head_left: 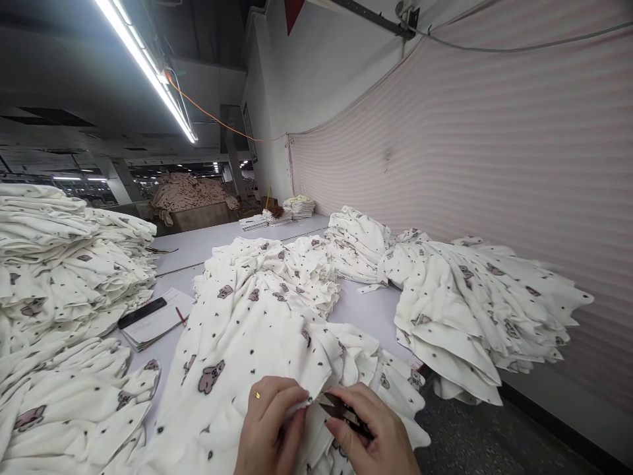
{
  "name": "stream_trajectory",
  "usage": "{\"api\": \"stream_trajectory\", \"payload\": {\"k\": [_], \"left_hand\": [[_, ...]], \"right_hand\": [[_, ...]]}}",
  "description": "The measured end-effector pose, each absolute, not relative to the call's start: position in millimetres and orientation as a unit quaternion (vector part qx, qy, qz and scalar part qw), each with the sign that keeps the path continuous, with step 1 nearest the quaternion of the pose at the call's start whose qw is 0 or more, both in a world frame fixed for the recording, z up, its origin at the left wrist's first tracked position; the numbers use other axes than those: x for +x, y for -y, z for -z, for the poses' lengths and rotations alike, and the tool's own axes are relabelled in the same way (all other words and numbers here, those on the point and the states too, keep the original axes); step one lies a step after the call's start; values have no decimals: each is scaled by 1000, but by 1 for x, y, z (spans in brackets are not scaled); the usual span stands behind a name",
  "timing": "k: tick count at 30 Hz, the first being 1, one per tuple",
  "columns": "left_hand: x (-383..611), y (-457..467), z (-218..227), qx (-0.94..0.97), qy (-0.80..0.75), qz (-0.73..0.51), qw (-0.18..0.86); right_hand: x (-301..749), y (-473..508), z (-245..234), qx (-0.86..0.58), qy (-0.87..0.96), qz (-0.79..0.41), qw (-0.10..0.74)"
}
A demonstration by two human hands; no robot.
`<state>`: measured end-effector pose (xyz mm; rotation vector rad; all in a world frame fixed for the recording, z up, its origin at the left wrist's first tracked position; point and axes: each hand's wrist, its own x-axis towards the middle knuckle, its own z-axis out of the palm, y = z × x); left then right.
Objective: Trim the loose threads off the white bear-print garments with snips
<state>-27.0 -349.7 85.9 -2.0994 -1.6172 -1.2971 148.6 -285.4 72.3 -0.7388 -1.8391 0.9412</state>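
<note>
So here's me with a white printed garment spread across the surface, right in front of me at the near edge; my left hand is pinching a bit of its edge between thumb and fingers, and my right hand is closed around a small pair of snips, tips pointing at that pinched spot and almost touching it.

What worries me: the blades sit very near my left fingertips, so a small slip could nick skin; same goes for the cloth, because if the pinch gathers more than one layer I could cut into the fabric itself rather than just what sticks out; I can't really see the tips under my own fingers, which doesn't help.

Other stuff: the garment hangs partly over the near edge, so a tug might drag it floorwards; the pile on the right leans out over that edge too and looks ready to slide; the tall stack on my left slumps towards the notepad and red pen; a bump could bury them, and ink on white cloth would be a pain.
</note>
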Motion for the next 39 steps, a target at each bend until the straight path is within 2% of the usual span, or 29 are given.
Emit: {"api": "stream_trajectory", "payload": {"k": [14, 23, 25, 26, 29, 31, 34, 39], "left_hand": [[-29, 348, -91, -722, 491, 438, 213], [-33, 351, -90, -728, 480, 420, 250], [-31, 351, -90, -706, 501, 465, 184], [-29, 351, -90, -677, 527, 502, 111], [-21, 347, -94, -497, 590, 604, -197], [-19, 344, -98, -390, 584, 627, -337], [-21, 342, -103, -341, 552, 637, -416], [-27, 345, -105, -326, 547, 641, -429]], "right_hand": [[146, 283, -80, -302, 775, -374, 411], [149, 283, -94, -323, 807, -352, 347], [148, 282, -89, -323, 793, -360, 369], [146, 282, -86, -323, 778, -370, 393], [136, 281, -77, -304, 714, -418, 472], [125, 281, -75, -284, 681, -448, 506], [109, 281, -79, -262, 679, -451, 517], [102, 277, -88, -236, 718, -413, 508]]}}
